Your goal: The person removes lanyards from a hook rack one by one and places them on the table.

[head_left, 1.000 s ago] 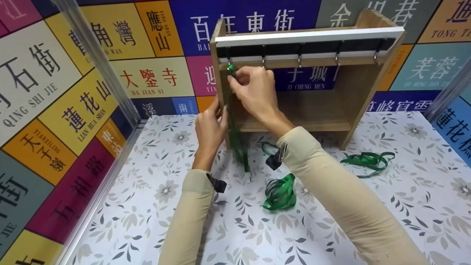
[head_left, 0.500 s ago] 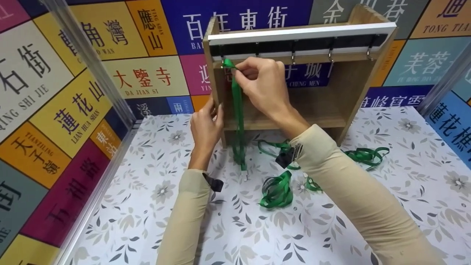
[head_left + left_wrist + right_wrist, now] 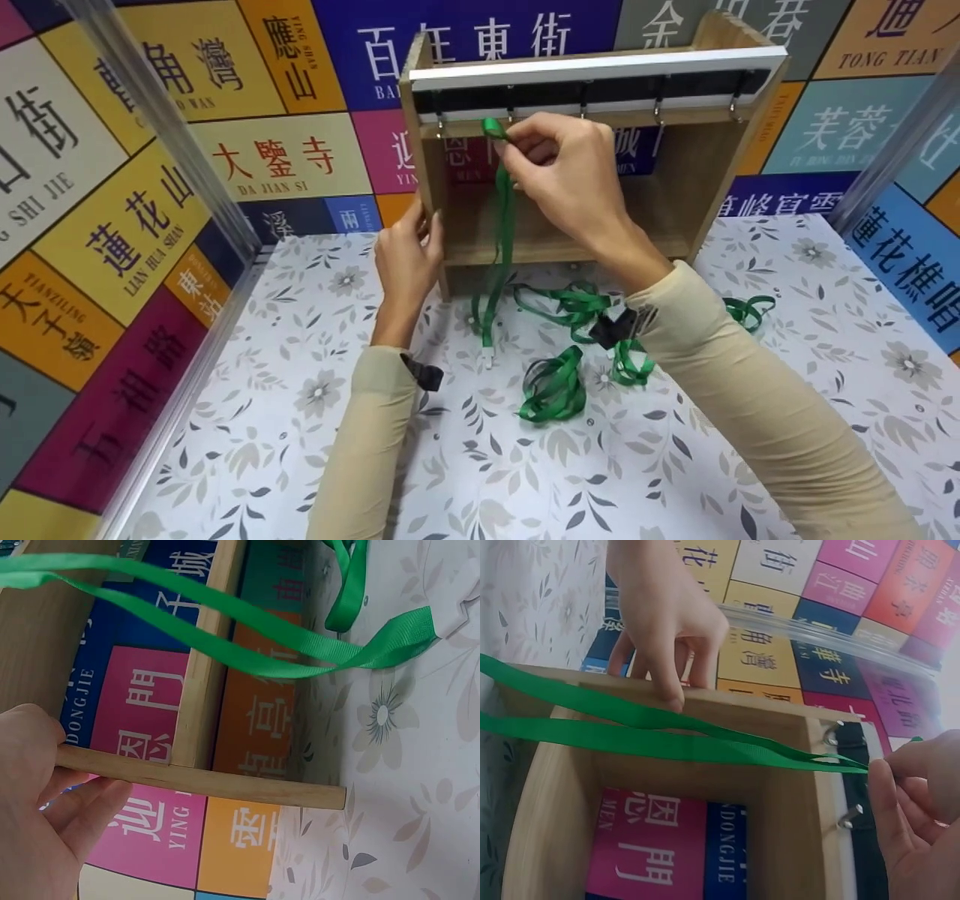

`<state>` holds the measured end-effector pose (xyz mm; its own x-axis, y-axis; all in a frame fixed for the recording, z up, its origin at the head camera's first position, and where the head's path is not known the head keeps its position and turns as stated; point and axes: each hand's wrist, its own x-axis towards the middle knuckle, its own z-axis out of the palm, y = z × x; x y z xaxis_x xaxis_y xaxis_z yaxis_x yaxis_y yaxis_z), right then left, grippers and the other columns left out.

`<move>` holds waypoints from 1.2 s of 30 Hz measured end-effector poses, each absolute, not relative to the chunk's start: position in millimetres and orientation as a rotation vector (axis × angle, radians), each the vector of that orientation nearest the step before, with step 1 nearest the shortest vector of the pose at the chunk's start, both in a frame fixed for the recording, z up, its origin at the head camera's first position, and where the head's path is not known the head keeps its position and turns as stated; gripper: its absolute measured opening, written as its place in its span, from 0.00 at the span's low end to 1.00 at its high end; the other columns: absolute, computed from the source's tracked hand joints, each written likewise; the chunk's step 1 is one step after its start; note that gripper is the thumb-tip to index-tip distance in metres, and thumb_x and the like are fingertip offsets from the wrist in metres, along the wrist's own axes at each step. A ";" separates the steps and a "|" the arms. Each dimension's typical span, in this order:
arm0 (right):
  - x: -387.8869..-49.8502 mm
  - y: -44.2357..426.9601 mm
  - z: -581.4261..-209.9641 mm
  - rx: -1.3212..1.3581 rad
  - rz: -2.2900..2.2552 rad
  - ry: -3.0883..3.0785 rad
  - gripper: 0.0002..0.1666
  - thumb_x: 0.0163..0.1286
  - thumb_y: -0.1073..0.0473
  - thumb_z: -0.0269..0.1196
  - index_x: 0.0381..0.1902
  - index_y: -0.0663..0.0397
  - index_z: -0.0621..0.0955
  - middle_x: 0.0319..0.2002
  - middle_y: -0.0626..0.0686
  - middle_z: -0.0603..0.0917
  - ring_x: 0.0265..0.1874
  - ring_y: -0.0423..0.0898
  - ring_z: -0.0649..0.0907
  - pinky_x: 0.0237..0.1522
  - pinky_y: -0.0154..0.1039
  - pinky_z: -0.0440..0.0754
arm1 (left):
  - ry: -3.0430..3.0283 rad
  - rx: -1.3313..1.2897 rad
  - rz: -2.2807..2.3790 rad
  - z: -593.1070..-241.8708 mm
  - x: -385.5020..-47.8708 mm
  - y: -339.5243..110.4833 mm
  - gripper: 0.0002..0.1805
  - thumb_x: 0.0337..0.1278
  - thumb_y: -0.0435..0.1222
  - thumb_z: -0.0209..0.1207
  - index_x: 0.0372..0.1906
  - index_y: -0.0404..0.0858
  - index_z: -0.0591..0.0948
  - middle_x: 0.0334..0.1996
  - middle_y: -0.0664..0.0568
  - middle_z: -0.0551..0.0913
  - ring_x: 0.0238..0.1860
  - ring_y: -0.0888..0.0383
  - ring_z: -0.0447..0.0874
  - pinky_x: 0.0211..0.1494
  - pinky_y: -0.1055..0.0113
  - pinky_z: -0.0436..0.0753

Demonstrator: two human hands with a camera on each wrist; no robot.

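Observation:
My right hand (image 3: 574, 169) pinches a green lanyard (image 3: 505, 225) near its upper end, where a small loop sticks out past the fingertips. Its straps hang down in front of the wooden rack (image 3: 577, 240), with a white clip (image 3: 487, 354) at the bottom, close to the tabletop. The loop is beside the second hook and apart from the leftmost hook (image 3: 440, 129). My left hand (image 3: 409, 255) grips the rack's left side panel (image 3: 202, 778), thumb on one face and fingers on the other, as the left wrist view shows.
Several more green lanyards lie on the floral tabletop: a coil (image 3: 555, 386) in front, a smaller bundle (image 3: 632, 364), a loose tangle (image 3: 574, 304) and one (image 3: 750, 311) partly behind the right sleeve. Metal hooks line the rack's black strip (image 3: 622, 91). Sign-printed walls stand behind and beside.
The lanyard's loop, at the leftmost hook earlier, has moved right with my right hand, off that hook. My left hand stays on the side panel. The head view has shifted slightly.

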<state>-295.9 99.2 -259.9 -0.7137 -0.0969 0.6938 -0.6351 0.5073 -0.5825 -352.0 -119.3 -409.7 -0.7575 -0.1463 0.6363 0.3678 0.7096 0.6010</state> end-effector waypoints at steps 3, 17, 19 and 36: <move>-290.6 108.2 -259.5 0.599 1.168 -2.236 0.07 0.74 0.60 0.70 0.43 0.57 0.92 0.35 0.51 0.95 0.26 0.36 0.89 0.31 0.26 0.87 | -2.234 -0.161 -0.976 -409.3 -351.4 -120.4 0.22 0.79 0.46 0.62 0.70 0.47 0.85 0.54 0.43 0.93 0.54 0.50 0.95 0.55 0.56 0.94; -269.4 134.1 -257.1 0.689 1.287 -2.679 0.05 0.72 0.60 0.71 0.41 0.56 0.90 0.36 0.55 0.93 0.28 0.45 0.92 0.34 0.36 0.92 | -2.239 -0.142 -0.983 -411.7 -349.4 -124.1 0.23 0.79 0.45 0.62 0.72 0.46 0.83 0.55 0.43 0.93 0.53 0.49 0.95 0.55 0.56 0.94; -267.8 133.5 -259.0 0.728 1.351 -2.724 0.04 0.71 0.61 0.72 0.41 0.56 0.90 0.36 0.54 0.93 0.29 0.47 0.93 0.35 0.39 0.94 | -2.237 -0.144 -0.985 -412.1 -349.6 -124.3 0.22 0.79 0.45 0.62 0.71 0.46 0.84 0.55 0.43 0.93 0.53 0.49 0.96 0.55 0.55 0.94; -283.2 128.4 -337.6 0.981 2.141 -2.559 0.08 0.74 0.68 0.69 0.47 0.67 0.83 0.45 0.67 0.92 0.46 0.53 0.95 0.53 0.46 0.93 | -2.240 -0.198 -0.991 -406.8 -351.7 -120.3 0.21 0.78 0.45 0.63 0.68 0.45 0.85 0.55 0.43 0.93 0.54 0.49 0.95 0.55 0.57 0.94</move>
<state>-283.2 128.4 -337.6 -0.7893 -0.6067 0.0946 -0.2001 0.1085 -0.9738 -351.7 -120.3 -406.8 -0.7634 -0.1248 0.6338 0.3850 0.6999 0.6016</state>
